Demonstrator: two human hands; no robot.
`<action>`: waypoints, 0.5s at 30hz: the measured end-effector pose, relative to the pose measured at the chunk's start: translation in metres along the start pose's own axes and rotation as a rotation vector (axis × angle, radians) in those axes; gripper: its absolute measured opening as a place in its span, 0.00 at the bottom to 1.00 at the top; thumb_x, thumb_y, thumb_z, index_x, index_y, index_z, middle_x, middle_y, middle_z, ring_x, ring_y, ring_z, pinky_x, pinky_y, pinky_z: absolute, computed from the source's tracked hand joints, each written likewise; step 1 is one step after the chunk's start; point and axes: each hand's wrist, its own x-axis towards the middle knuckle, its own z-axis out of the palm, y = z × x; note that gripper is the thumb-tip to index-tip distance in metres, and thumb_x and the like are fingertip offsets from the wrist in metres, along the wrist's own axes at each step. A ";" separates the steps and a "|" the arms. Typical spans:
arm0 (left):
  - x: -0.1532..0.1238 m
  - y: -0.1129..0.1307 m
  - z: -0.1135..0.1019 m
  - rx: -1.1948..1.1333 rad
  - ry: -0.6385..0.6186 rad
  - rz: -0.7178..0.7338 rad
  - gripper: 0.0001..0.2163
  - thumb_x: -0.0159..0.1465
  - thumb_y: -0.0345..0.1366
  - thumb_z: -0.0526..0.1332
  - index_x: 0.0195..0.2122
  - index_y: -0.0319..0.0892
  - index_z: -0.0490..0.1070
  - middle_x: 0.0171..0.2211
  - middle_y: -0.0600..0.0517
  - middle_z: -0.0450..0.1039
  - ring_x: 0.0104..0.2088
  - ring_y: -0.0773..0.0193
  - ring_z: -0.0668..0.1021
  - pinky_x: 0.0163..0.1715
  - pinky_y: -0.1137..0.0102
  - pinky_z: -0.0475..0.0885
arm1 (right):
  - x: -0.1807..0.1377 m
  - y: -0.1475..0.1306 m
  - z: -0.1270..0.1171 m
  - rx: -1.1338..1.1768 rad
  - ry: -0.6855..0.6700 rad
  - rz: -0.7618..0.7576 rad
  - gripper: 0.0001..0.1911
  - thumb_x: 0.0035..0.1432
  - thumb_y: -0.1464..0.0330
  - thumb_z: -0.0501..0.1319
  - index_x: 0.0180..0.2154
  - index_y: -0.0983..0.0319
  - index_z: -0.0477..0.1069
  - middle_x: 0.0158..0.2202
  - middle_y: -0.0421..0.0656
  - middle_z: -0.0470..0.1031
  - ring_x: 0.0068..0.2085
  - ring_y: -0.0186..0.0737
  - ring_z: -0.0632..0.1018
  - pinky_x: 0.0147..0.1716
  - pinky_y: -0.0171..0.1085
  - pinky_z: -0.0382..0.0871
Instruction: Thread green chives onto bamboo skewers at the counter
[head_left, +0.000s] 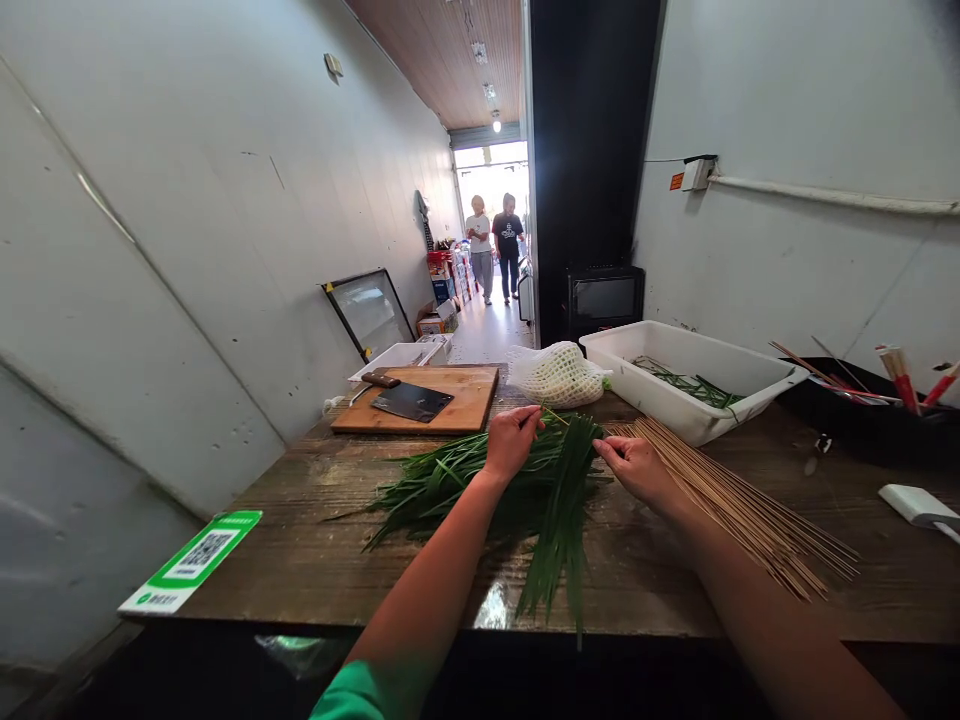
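Observation:
Long green leaves that look like garlic chives (442, 478) lie in a loose heap on the wooden table. A separate bunch of chives (559, 530) hangs toward me, its tips reaching past the table's front edge. At the top of the heap my left hand (514, 440) is closed in a pinch on a thin yellowish stalk, which runs toward the bunch. Thumb and fingers of my right hand (634, 465) pinch at the bunch's upper right edge; exactly what lies between the fingertips is partly hidden. Thin wooden skewers (742, 500) are spread beneath and beside my right forearm.
A cleaver (412, 400) rests on a cutting board (472, 385) at the back left. Behind the hands are a net-wrapped bundle (559, 375) and a white tub (705, 350) holding green stalks. A QR-code card (191, 562) lies front left. Two people (495, 245) stand in the far doorway.

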 end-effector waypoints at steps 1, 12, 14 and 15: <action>0.000 0.000 0.000 0.017 -0.003 0.004 0.11 0.62 0.35 0.56 0.37 0.39 0.77 0.25 0.54 0.77 0.20 0.72 0.71 0.25 0.76 0.68 | 0.000 0.000 0.000 0.002 0.000 0.000 0.25 0.56 0.53 0.49 0.17 0.62 0.65 0.16 0.37 0.57 0.22 0.32 0.61 0.23 0.33 0.51; -0.013 0.011 0.004 0.348 -0.242 0.333 0.12 0.64 0.35 0.54 0.44 0.42 0.75 0.42 0.48 0.77 0.43 0.64 0.77 0.46 0.71 0.69 | 0.001 0.001 -0.001 -0.001 0.027 0.032 0.24 0.55 0.53 0.49 0.17 0.62 0.64 0.16 0.37 0.56 0.21 0.31 0.60 0.22 0.33 0.50; -0.007 0.008 -0.005 0.438 -0.118 0.222 0.13 0.65 0.35 0.52 0.41 0.42 0.76 0.40 0.48 0.78 0.42 0.63 0.77 0.45 0.70 0.68 | 0.003 0.004 -0.001 -0.008 0.047 0.056 0.24 0.55 0.53 0.49 0.18 0.63 0.66 0.16 0.37 0.57 0.21 0.32 0.61 0.22 0.33 0.51; -0.005 0.006 -0.010 0.500 -0.072 0.165 0.12 0.65 0.36 0.53 0.40 0.42 0.76 0.39 0.47 0.78 0.41 0.63 0.77 0.45 0.69 0.68 | 0.003 0.006 -0.001 -0.014 0.054 0.069 0.24 0.55 0.53 0.49 0.18 0.63 0.67 0.16 0.37 0.57 0.21 0.32 0.61 0.22 0.33 0.51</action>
